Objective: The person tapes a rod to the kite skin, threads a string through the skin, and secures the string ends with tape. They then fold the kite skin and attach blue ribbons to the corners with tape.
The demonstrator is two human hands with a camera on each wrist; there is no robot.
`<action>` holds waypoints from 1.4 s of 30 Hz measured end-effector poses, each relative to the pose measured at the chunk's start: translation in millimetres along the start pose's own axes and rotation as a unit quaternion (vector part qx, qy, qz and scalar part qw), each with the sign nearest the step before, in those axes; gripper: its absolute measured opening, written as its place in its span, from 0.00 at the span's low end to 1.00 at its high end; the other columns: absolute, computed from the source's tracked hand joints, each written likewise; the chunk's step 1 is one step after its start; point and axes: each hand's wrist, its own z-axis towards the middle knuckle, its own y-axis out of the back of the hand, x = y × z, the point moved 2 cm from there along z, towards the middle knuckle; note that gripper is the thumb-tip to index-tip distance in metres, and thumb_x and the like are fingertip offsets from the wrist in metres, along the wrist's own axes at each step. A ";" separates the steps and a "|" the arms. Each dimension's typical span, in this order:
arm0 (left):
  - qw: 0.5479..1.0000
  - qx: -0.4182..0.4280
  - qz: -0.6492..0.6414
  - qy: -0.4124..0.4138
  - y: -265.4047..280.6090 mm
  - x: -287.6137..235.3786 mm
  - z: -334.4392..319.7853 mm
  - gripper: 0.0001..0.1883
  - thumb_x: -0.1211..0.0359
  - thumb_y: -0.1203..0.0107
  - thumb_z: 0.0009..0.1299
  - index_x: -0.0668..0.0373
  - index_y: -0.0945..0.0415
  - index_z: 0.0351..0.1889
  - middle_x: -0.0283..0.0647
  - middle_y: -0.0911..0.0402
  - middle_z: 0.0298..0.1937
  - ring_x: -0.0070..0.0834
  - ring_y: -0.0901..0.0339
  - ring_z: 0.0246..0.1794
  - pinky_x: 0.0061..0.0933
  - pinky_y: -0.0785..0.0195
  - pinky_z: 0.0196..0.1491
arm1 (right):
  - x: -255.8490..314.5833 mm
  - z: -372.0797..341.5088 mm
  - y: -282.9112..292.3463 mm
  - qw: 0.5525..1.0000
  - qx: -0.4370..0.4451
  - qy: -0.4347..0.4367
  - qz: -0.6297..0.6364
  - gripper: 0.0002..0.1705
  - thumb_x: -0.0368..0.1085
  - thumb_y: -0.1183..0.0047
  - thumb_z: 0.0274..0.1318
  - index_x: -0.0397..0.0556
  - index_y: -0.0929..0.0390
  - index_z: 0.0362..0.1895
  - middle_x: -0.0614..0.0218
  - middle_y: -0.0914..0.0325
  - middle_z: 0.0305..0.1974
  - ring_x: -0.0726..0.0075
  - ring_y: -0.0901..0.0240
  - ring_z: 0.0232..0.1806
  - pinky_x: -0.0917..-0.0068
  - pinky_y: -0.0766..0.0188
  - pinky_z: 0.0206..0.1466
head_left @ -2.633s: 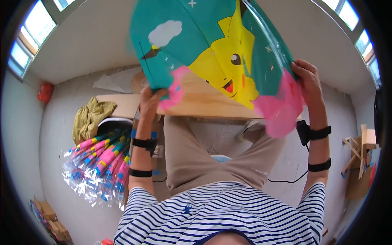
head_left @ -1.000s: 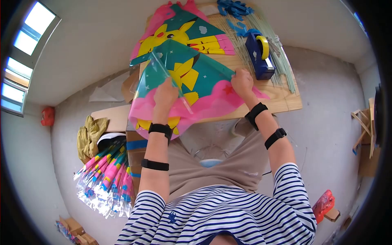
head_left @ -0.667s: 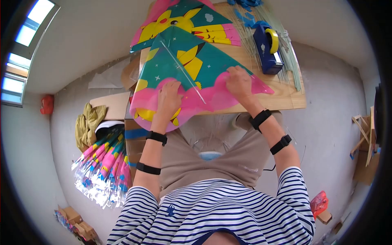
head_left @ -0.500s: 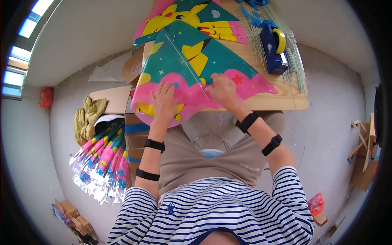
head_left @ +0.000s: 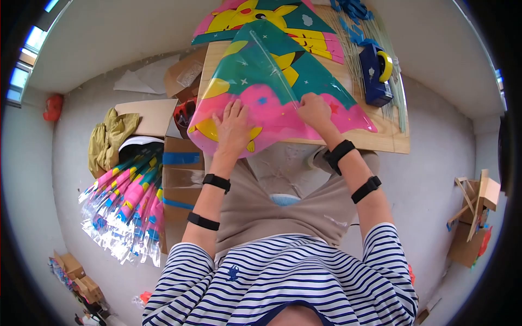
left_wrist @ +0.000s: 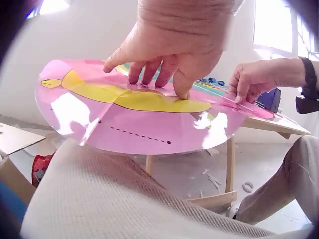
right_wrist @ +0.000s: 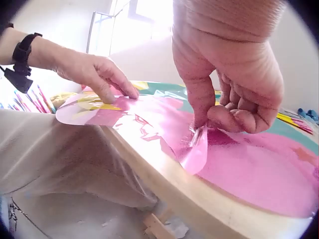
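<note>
Sheet | left hand: fingers spread atop | right hand: pinching fold

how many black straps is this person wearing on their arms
4: left wrist strap, left forearm strap nearer the elbow, right wrist strap and right forearm strap nearer the elbow. Any under the striped shirt would be hidden.

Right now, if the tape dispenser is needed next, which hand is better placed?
Probably the right hand: it is nearer the tape dispenser, which stands ahead and to its right. Its fingers pinch the printed sheet, so would need to let go first; the left hand rests on it, farther away.
</note>
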 end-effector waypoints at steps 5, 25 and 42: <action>1.000 -0.010 0.013 -0.020 -6.7 -31.8 14.2 0.27 0.62 0.35 0.62 0.54 0.26 0.60 0.43 0.33 0.69 0.46 0.41 0.72 0.79 0.57 0.67 | -24.2 23.5 42.0 0.995 0.046 -0.018 0.086 0.09 0.35 0.44 0.41 0.44 0.16 0.26 0.50 0.17 0.30 0.45 0.17 0.39 0.56 0.22 0.42; 0.937 0.022 -0.332 0.102 21.5 29.5 22.9 0.18 0.69 0.36 0.66 0.68 0.22 0.50 0.41 0.17 0.34 0.21 0.20 0.35 0.24 0.27 0.38 | 88.5 -49.1 -71.2 0.882 0.167 0.030 0.440 0.16 0.29 0.43 0.45 0.39 0.19 0.43 0.55 0.18 0.29 0.61 0.18 0.29 0.67 0.25 0.34; 0.987 -0.083 -0.089 -0.108 19.3 28.1 68.6 0.15 0.75 0.36 0.54 0.59 0.17 0.41 0.45 0.24 0.58 0.46 0.28 0.57 0.42 0.32 0.53 | 13.7 -37.1 21.5 0.886 0.105 -0.066 0.446 0.18 0.24 0.38 0.45 0.42 0.21 0.44 0.75 0.26 0.22 0.83 0.35 0.19 0.83 0.41 0.20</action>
